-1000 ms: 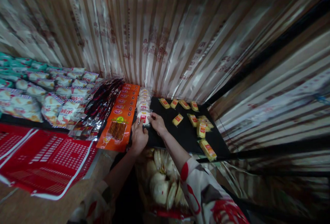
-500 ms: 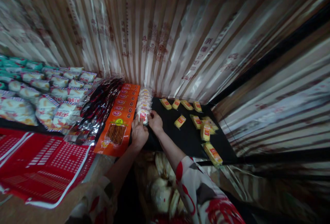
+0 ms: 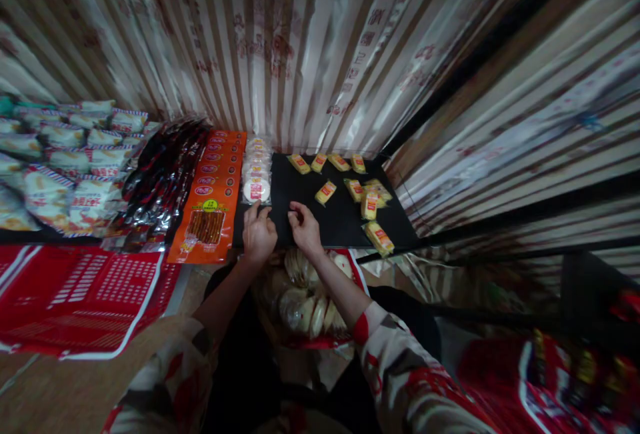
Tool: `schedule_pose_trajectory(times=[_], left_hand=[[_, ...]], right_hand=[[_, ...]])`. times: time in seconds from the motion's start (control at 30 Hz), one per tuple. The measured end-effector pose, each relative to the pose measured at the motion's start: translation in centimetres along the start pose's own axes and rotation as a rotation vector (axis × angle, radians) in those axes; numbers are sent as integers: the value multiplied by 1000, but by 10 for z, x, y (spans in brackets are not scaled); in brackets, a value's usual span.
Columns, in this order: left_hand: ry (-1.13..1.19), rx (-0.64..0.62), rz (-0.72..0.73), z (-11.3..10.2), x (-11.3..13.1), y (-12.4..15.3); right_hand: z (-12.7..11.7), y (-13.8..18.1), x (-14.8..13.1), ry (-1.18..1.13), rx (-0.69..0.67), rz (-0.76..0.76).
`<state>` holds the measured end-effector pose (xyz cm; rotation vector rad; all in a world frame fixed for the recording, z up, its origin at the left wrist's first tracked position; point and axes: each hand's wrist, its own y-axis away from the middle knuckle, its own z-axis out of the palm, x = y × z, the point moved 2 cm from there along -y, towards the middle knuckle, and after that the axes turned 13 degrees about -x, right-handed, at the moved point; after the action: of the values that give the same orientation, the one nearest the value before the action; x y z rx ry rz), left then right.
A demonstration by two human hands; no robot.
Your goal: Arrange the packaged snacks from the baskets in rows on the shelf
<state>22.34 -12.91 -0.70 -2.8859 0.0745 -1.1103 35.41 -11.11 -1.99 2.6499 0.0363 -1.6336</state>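
Note:
My left hand (image 3: 259, 235) hovers over the front edge of a black shelf (image 3: 340, 224), its fingers loosely curled and holding nothing, just below a row of round white snack packs (image 3: 257, 171). Close beside it on the right, my right hand (image 3: 304, 227) has its fingers curled in and looks empty. The nearest white pack (image 3: 257, 190) lies free on the shelf. Below my hands sits a red basket (image 3: 355, 267) full of more white round packs (image 3: 303, 297).
Orange packets (image 3: 210, 194) and dark shiny packets (image 3: 160, 181) lie left of the white row, then white-and-red snack bags (image 3: 65, 167). Small yellow packs (image 3: 367, 204) are scattered on the shelf's right. Red bags (image 3: 80, 294) lie front left. Striped plastic sheeting (image 3: 280, 41) hangs behind.
Both hands have let go of the front white pack and drawn back toward me. The view has tilted down, showing more of the basket and a red area at lower right.

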Motion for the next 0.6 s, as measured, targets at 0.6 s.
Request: schedule_pose_trajectory(times=[0.6], left_hand=[[-90,-522,-108,92,52,122]], right_hand=[[-74,168,118,313,-150,200]])
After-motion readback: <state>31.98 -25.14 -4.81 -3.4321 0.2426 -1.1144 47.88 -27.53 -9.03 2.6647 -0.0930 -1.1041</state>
